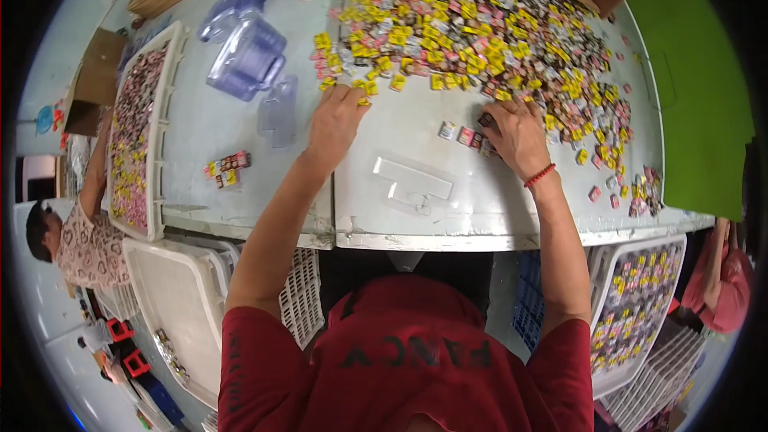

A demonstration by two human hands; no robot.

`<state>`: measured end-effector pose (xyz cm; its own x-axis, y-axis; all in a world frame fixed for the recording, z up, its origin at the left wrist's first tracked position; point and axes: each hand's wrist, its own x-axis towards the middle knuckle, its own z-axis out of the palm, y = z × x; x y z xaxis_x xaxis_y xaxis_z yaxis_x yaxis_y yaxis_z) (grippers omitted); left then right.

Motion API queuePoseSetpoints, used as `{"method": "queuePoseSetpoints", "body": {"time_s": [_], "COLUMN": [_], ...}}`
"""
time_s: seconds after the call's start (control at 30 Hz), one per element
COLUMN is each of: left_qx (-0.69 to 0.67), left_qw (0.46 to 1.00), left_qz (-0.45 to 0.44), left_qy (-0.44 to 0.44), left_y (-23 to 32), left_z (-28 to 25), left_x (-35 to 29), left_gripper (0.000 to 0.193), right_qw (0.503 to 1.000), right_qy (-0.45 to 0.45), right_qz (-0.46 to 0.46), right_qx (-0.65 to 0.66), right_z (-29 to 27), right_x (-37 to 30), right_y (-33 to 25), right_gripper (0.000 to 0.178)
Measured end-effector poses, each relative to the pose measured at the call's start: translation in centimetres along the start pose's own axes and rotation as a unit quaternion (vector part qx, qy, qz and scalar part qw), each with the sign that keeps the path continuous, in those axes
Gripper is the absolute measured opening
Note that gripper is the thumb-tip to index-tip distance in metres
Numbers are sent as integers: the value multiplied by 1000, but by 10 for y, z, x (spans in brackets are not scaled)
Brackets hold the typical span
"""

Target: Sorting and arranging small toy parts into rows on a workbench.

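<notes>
My left hand (334,124) is closed at the near edge of a wide pile of small square pieces (480,28) in yellow, pink, white and dark brown. Its fingertips are among several yellow pieces; what they grip is hidden. Farther right, my right hand (518,132) pinches a small dark square piece (486,120) between thumb and fingers. Just left of and below it lies a short row of similar pieces (466,136). Between my forearms a clear plastic tray (412,184) with a stepped outline lies flat on the white table (384,228).
Stacked clear trays (248,56) and a small cluster of pieces (228,168) are on the left. A white crate (160,136) of loose pieces borders them. Below the table's front edge, a crate (640,304) holds filled trays at right. Other people (88,248) are at both sides.
</notes>
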<state>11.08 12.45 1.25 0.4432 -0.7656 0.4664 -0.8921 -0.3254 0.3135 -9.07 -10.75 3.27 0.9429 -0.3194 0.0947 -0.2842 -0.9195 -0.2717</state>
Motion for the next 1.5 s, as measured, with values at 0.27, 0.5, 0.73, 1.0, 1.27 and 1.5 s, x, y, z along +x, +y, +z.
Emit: {"method": "queuePoseSetpoints", "body": {"time_s": [0.27,0.5,0.73,1.0,1.27,1.5], "left_qx": [-115,-193,-198,-173,-224,-204], "left_qw": [980,930,934,961,942,954], "left_qz": [-79,-132,-59,126,80,105], "left_qy": [-144,-283,-292,-177,-238,-194], "left_y": [46,60,63,65,76,76], "left_z": [10,10,26,35,47,43], "left_x": [16,30,35,37,31,27], "left_gripper": [33,40,40,52,47,44], "right_qw": [997,996,995,978,989,997], "right_qy": [56,27,79,174,129,33], "right_qz": [-11,-13,11,101,64,58], "right_qx": [58,85,58,56,25,25], "right_z": [-24,-1,4,1,7,-7], "right_x": [-61,-93,-89,-92,-66,-59], "right_y": [10,-30,-19,-23,-15,8], "right_gripper": [37,36,39,48,50,46]}}
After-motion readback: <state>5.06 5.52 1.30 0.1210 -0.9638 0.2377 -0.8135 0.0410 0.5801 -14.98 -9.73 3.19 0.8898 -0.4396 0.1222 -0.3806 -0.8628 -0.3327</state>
